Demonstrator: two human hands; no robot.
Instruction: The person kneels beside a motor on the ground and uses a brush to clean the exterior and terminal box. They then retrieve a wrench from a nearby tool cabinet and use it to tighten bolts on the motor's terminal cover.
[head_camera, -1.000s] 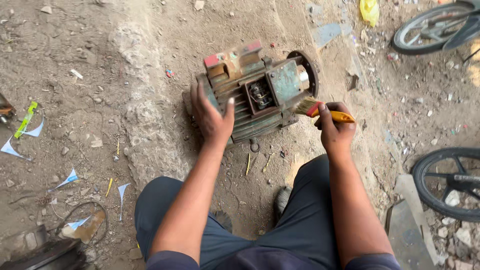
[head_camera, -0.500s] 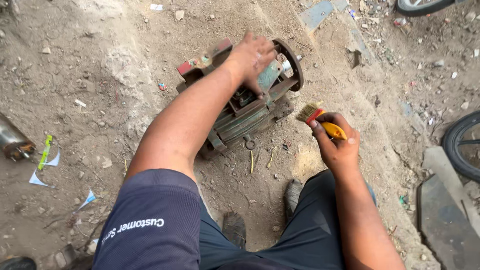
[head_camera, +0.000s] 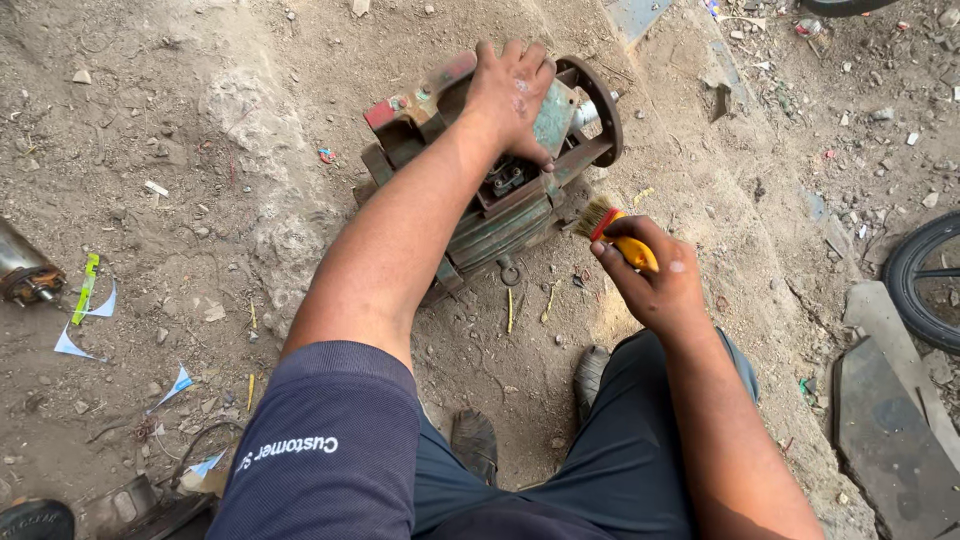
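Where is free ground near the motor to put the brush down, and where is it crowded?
Bare dirt lies left of the motor, toward the paper scraps, and beyond the right hand up to the tyre. It is crowded in front of the motor, where the brush, the shoes and small bits lie. The left hand rests on the motor.

I am looking at an outdoor repair yard, a rough roadside workshop. An old electric motor (head_camera: 490, 170) is lying on bare dirt ground (head_camera: 200, 150), scrap pieces are lying around, and 1 bicycle wheel (head_camera: 925, 280) is showing at the edge.
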